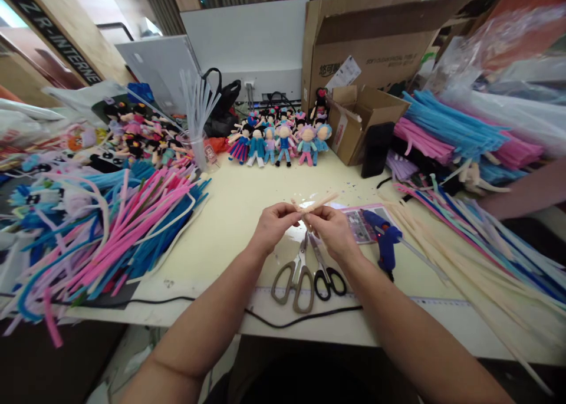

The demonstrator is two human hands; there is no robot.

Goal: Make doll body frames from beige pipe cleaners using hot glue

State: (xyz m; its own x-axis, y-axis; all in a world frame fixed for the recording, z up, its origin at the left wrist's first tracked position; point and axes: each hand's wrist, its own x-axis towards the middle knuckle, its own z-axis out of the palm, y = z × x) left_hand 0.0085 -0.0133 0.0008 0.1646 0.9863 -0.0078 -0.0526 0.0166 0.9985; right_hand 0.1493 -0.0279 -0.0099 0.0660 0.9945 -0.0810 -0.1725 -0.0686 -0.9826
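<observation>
Both my hands meet over the middle of the table, fingertips nearly touching. A cream pipe cleaner (326, 200) is pinched between them, its fuzzy end sticking out up and to the right. My left hand (278, 224) grips its left part, and my right hand (329, 227) grips it close by; the fingers hide the join. Just below lie large scissors with grey-brown handles (294, 283) and a smaller pair with black handles (329, 281), blades pointing toward my hands. A blue glue gun (385, 242) rests to the right of my right hand.
Piles of coloured pipe cleaners lie at left (132, 227) and right (455, 127). Several small dolls (283, 138) stand at the back beside cardboard boxes (360, 118) and a black phone (377, 150). A black cable (283, 323) and a ruler (435, 302) run along the front edge.
</observation>
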